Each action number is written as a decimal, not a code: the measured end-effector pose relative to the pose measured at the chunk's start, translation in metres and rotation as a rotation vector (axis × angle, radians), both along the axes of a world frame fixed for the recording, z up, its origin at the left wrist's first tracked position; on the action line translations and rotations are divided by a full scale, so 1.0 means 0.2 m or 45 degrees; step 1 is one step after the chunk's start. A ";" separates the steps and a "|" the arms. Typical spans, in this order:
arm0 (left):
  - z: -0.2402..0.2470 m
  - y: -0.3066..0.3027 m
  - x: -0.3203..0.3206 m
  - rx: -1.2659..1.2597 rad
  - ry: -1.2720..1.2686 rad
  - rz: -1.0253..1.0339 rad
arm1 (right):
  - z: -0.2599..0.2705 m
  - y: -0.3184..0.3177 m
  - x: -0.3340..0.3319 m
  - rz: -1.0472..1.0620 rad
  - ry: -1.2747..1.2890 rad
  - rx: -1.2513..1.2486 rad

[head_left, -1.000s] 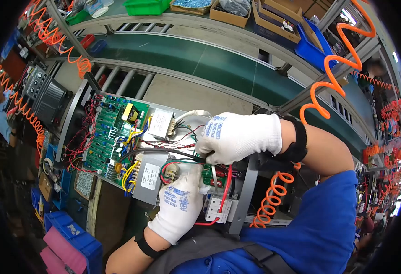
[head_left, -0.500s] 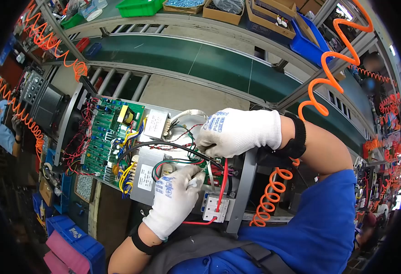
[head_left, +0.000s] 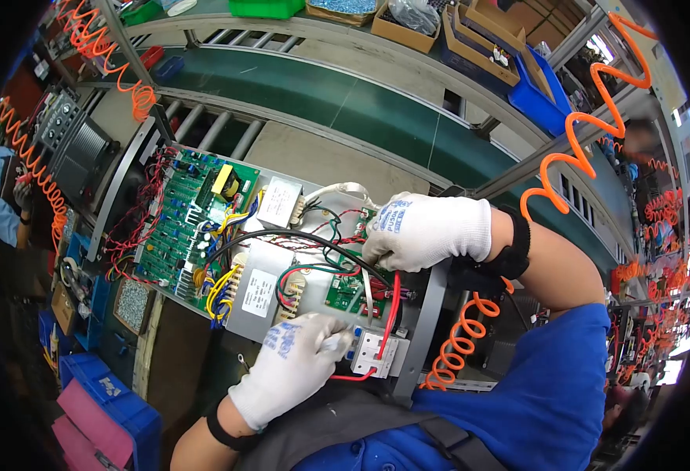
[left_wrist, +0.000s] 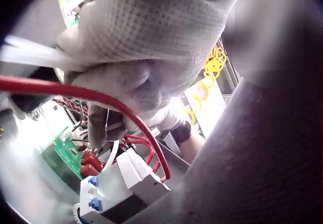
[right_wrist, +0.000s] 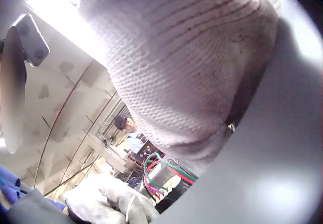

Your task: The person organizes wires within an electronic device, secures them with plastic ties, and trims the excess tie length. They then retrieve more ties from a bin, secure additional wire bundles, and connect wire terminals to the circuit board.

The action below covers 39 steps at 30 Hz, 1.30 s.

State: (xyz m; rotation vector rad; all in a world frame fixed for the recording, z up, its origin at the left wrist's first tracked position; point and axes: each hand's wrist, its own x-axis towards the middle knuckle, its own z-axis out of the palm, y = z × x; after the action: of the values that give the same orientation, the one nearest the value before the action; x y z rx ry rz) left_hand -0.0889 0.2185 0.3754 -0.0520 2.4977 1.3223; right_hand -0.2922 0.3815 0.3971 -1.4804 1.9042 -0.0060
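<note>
The gloved left hand (head_left: 286, 365) is below the open metal chassis (head_left: 416, 345), thumb and fingers curled round thin white strips (left_wrist: 30, 55), which the left wrist view shows sticking out. The gloved right hand (head_left: 431, 231) has its fingertips curled on wires at the chassis's right side; its grip is partly hidden. A narrow white strip (head_left: 368, 297) hangs below those fingertips. A black cable (head_left: 298, 234) arches to them over a transformer (head_left: 260, 286). Below the right hand sits a white breaker (head_left: 376, 352) with red cables (head_left: 393, 310).
A green circuit board (head_left: 192, 212) fills the chassis's left part. Coiled orange hoses (head_left: 467, 337) hang at the right. A green conveyor (head_left: 321, 94) runs behind, with a shelf of boxes and a blue tray (head_left: 545, 98) above. A blue bin (head_left: 129, 408) stands lower left.
The left hand has drawn away from the wires, down and to the left, with the white strips. The right hand remains at the wires. The black cable arches a little differently.
</note>
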 end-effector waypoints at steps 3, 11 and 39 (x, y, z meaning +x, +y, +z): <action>-0.01 0.04 -0.04 0.121 -0.002 -0.069 | 0.03 -0.02 0.01 -0.009 0.006 0.059; -0.10 0.09 -0.05 0.274 0.160 0.092 | 0.10 0.01 0.02 -0.205 -0.176 0.064; -0.08 0.05 0.09 -0.126 0.229 0.170 | -0.05 -0.20 -0.02 -0.111 -0.291 0.134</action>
State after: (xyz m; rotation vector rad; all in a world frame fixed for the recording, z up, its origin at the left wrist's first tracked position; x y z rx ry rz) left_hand -0.0704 0.2294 0.3600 -0.1303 2.7537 1.3051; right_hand -0.2958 0.3414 0.3864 -1.2689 1.7552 -0.1094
